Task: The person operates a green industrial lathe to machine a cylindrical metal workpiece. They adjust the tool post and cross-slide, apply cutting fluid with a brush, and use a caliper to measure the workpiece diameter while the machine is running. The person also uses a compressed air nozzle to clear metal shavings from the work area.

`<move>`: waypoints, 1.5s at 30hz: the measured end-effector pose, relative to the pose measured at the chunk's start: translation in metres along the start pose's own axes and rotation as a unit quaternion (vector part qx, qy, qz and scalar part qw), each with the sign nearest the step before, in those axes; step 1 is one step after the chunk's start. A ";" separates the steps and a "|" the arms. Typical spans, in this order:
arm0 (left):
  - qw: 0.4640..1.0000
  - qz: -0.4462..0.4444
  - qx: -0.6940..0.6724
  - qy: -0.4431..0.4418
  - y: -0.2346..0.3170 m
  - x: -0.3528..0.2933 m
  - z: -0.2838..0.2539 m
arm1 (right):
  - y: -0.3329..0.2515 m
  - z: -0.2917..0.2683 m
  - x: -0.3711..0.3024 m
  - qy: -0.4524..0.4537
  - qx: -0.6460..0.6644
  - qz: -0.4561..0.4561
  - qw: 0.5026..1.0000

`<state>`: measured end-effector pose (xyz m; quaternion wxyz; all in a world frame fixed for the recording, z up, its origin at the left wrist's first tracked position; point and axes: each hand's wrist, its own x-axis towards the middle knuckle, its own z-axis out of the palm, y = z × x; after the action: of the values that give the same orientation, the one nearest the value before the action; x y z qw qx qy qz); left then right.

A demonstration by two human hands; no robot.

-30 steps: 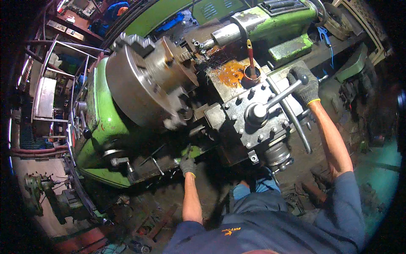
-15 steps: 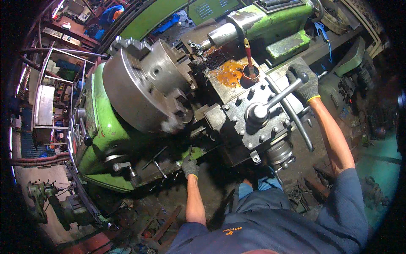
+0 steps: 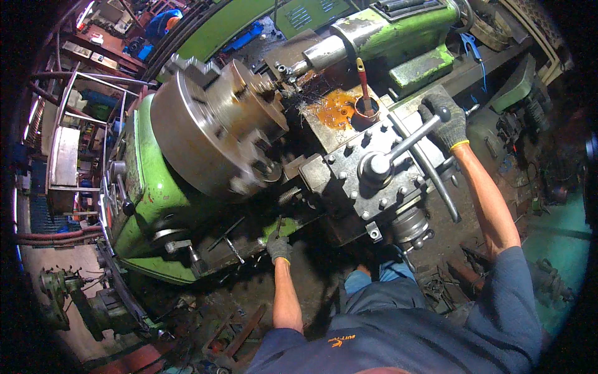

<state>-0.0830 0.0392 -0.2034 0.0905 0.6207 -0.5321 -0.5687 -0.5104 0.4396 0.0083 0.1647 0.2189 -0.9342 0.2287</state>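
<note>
In a grey glove with a yellow cuff, my right hand (image 3: 447, 123) is closed at the ball-knobbed end of the tool post lever (image 3: 414, 138) on a lathe. My left hand (image 3: 278, 249), gloved alike, is closed around a thin control lever (image 3: 278, 225) below the carriage. Ahead to the left, the large lathe chuck (image 3: 193, 134) holds a round metal workpiece (image 3: 246, 103). Its jaws look smeared by motion. On the carriage stands a small pot (image 3: 367, 110) with a red-handled brush (image 3: 363, 80) in it, beside a pool of orange-brown oil (image 3: 336, 111).
The green tailstock (image 3: 405, 37) stands at the far right, its quill pointing toward the chuck. A long bar (image 3: 436, 185) juts from the tool post toward me. To the left are the green headstock (image 3: 146, 206) and a metal rack (image 3: 65, 153). Scrap metal (image 3: 246, 330) lies on the floor.
The chuck and workpiece have turned; the workpiece now shows a brownish, stained side. Both hands stay on their levers, with the whole view shifted slightly.
</note>
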 end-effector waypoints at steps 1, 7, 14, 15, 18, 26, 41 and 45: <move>1.000 -0.010 0.000 -0.007 0.001 0.003 -0.001 | -0.001 -0.001 0.001 -0.004 -0.005 -0.003 1.000; 1.000 -0.015 -0.016 -0.019 -0.005 0.009 -0.003 | -0.002 -0.002 0.001 0.007 -0.007 -0.009 1.000; 1.000 -0.006 -0.006 -0.008 -0.004 0.006 -0.001 | -0.002 -0.004 0.002 -0.009 -0.013 -0.012 1.000; 1.000 -0.017 0.000 -0.018 -0.004 0.008 -0.002 | -0.002 -0.004 0.002 -0.006 -0.015 -0.012 1.000; 0.999 -0.022 0.003 -0.032 -0.007 0.013 -0.005 | -0.006 -0.006 0.002 0.008 -0.007 -0.022 1.000; 1.000 -0.008 -0.026 0.001 -0.010 0.010 -0.001 | 0.000 -0.003 0.002 -0.017 -0.013 0.006 1.000; 1.000 -0.005 -0.008 0.004 -0.006 0.005 0.001 | 0.000 -0.003 0.003 -0.001 0.009 -0.006 1.000; 1.000 -0.015 -0.002 -0.027 -0.004 0.008 -0.004 | 0.002 -0.001 0.003 -0.002 0.000 -0.008 1.000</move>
<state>-0.0792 0.0330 -0.2096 0.0683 0.6127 -0.5240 -0.5877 -0.5134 0.4405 0.0101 0.1645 0.2271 -0.9327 0.2270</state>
